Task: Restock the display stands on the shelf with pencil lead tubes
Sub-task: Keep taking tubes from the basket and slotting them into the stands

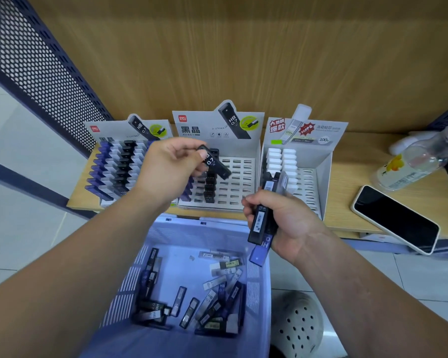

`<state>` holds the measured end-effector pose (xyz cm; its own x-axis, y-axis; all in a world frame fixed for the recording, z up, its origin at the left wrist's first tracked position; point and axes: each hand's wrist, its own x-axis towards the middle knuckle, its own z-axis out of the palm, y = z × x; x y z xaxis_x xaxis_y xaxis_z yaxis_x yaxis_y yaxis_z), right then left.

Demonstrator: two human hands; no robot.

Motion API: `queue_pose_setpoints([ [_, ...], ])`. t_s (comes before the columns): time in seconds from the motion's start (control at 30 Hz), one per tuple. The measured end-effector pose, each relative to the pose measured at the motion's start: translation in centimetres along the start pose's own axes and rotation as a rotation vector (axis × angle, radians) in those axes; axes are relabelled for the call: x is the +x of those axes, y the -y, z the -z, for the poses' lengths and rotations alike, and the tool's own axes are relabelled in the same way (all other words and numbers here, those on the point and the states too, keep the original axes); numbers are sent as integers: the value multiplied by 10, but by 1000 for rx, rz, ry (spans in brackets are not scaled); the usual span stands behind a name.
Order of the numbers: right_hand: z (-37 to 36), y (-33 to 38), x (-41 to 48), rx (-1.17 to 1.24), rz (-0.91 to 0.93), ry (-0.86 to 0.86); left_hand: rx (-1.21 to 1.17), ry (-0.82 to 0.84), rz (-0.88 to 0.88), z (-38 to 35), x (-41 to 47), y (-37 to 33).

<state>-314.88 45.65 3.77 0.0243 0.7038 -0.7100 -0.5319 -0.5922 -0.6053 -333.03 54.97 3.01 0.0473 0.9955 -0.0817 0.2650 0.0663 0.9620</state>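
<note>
Three cardboard display stands sit on the wooden shelf. The left stand (pixel 109 171) is packed with blue, white and black tubes. The middle stand (pixel 239 179) has one column of black tubes and many vacant slots. The right stand (pixel 308 182) holds white-capped tubes at its left. My left hand (pixel 166 171) pinches a black HB 0.7 lead tube (pixel 214 162) tilted above the middle stand. My right hand (pixel 282 218) grips a bundle of several tubes (pixel 263 220), black and blue, in front of the right stand. A lilac basket (pixel 256 275) below holds several loose tubes (pixel 192 303).
A phone (pixel 396 219) lies face up at the shelf's right edge, overhanging it. A clear plastic bottle (pixel 414 164) lies on its side behind it. A perforated dark panel (pixel 36 65) bounds the shelf on the left. A pale clog (pixel 298 324) is on the tiled floor.
</note>
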Motion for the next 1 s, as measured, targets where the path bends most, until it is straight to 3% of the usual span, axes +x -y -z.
queue_pose_setpoints([
  [0.13,3,2,2,13,12,-8,205,-47,-53,-5,25,8],
  [0.3,8,2,6,45,19,-16,544,42,-292,-26,50,15],
  [0.47,14,6,9,71,15,-2,779,132,-403,-38,74,31],
  [1.0,16,9,14,82,-4,-11,918,178,-597,-37,85,42],
])
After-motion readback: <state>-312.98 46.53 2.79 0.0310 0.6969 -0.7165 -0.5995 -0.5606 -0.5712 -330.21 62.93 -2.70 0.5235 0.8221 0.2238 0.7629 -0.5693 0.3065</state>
